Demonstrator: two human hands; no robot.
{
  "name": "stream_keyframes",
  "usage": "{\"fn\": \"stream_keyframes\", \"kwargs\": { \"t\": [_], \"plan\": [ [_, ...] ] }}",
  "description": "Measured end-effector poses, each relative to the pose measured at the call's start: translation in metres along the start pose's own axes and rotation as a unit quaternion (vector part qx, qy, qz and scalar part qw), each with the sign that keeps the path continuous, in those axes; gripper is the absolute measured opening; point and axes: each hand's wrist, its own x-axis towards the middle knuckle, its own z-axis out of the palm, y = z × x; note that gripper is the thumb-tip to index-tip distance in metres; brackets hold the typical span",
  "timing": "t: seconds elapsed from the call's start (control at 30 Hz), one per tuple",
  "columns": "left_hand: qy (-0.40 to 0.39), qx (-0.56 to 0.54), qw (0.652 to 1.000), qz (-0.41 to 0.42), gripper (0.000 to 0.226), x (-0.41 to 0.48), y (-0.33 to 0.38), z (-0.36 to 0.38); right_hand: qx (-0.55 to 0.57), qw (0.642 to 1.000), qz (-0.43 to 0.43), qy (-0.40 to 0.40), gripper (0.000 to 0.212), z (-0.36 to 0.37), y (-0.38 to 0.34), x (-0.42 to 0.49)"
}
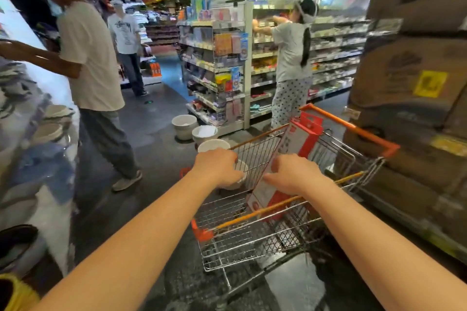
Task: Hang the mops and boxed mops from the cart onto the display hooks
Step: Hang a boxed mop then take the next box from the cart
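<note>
- Red-and-white boxed mop (300, 139) leaning slantwise inside the wire shopping cart (353, 129), lower end down in the basket, red top tab above the orange rim
- Right hand (294, 175) on the middle of the box, fingers bent over its left edge, thumb out sideways, gripping it
- Left hand (217, 165) at the cart's left wall, fingers curled down over a white bucket (236, 177); cannot tell whether holding its rim or only resting there
- More white buckets (184, 126) on the dark floor ahead, near a shelf end (227, 58)
- Stacked cardboard cartons (409, 70) close on the cart's right
</note>
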Motion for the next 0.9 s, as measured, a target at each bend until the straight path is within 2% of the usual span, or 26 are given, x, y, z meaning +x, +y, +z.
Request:
{"fn": "stream_keyframes", "kwargs": {
  "t": [0.1, 0.57, 0.8, 0.9],
  "plan": [
    [-0.004, -0.009, 1.0, 0.009, 0.044, 0.04, 0.023, 0.002, -0.001, 1.0, 0.015, -0.004, 0.033, 0.0, 0.033, 0.027],
    [-0.016, -0.019, 1.0, -0.015, 0.037, 0.22, 0.12, 0.016, 0.031, 0.999, 0.039, -0.016, 0.041, 0.005, 0.186, 0.175],
    [-0.003, 0.027, 1.0, 0.001, 0.039, 0.295, 0.131, 0.041, 0.015, 0.997, 0.077, -0.013, 0.034, 0.025, 0.224, 0.233],
    [0.003, 0.029, 1.0, 0.011, 0.039, 0.333, 0.13, 0.059, 0.031, 0.994, 0.1, -0.011, 0.037, 0.042, 0.238, 0.259]
  ]
}}
